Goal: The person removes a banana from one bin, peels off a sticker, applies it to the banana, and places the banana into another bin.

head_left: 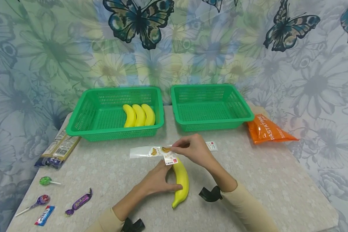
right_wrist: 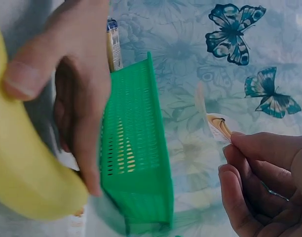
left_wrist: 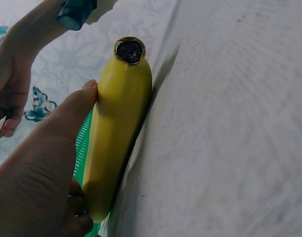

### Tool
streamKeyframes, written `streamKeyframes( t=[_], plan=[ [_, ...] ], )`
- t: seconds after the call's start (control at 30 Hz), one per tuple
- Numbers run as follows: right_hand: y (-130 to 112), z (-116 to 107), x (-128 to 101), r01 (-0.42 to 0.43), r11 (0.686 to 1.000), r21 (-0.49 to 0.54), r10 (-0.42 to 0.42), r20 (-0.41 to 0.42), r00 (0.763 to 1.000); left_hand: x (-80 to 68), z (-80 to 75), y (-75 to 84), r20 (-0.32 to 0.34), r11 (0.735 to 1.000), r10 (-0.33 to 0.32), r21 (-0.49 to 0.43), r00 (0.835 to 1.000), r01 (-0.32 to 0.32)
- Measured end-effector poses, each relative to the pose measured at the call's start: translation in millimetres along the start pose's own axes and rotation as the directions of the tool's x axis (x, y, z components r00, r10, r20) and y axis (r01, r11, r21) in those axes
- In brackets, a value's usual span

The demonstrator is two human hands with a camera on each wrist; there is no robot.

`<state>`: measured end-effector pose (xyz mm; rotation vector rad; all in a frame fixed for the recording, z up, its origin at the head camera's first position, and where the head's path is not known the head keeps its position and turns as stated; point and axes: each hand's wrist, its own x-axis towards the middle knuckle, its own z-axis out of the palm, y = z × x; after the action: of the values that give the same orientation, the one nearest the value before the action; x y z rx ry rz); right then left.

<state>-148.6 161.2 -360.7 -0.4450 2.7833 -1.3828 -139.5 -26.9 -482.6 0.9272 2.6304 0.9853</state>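
Observation:
A single yellow banana (head_left: 182,183) lies on the table in front of me, its stem end toward me. My left hand (head_left: 155,181) holds it from the left, the thumb on its near part and the fingers by its far end. Between thumb and fingertips, my right hand (head_left: 195,152) pinches a small sticker (right_wrist: 219,126) printed with bananas, raised off the table in the right wrist view. Beyond the banana lies a backing strip (head_left: 139,152) with banana pictures and printed labels, partly hidden by the right hand.
Three bananas (head_left: 140,115) lie in the left green basket (head_left: 116,135); another green basket (head_left: 211,126) stands to its right. An orange pasta bag (head_left: 269,130) sits far right. At left are a gold-and-blue packet (head_left: 59,148), lollipops (head_left: 45,180) and wrapped sweets (head_left: 81,202).

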Motion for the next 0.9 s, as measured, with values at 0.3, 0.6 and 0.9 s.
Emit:
streamKeyframes(
  t=[0.3, 0.6, 0.9],
  plan=[
    [34, 6, -18, -0.122, 0.988, 0.091, 0.124, -0.012, 0.992, 0.8, -0.3, 1.1, 0.024, 1.0, -0.013, 0.002, 1.0, 0.013],
    [60, 17, -30, -0.186, 0.98, 0.072, 0.184, 0.024, 0.983, -0.2, 1.9, 2.2, 0.033, 1.0, -0.009, 0.013, 0.999, 0.009],
    [70, 20, -31, -0.168, 0.984, 0.062, 0.165, 0.056, 0.985, 0.1, 1.1, 1.3, 0.042, 0.999, -0.019, 0.048, 0.999, 0.017]
  ],
)
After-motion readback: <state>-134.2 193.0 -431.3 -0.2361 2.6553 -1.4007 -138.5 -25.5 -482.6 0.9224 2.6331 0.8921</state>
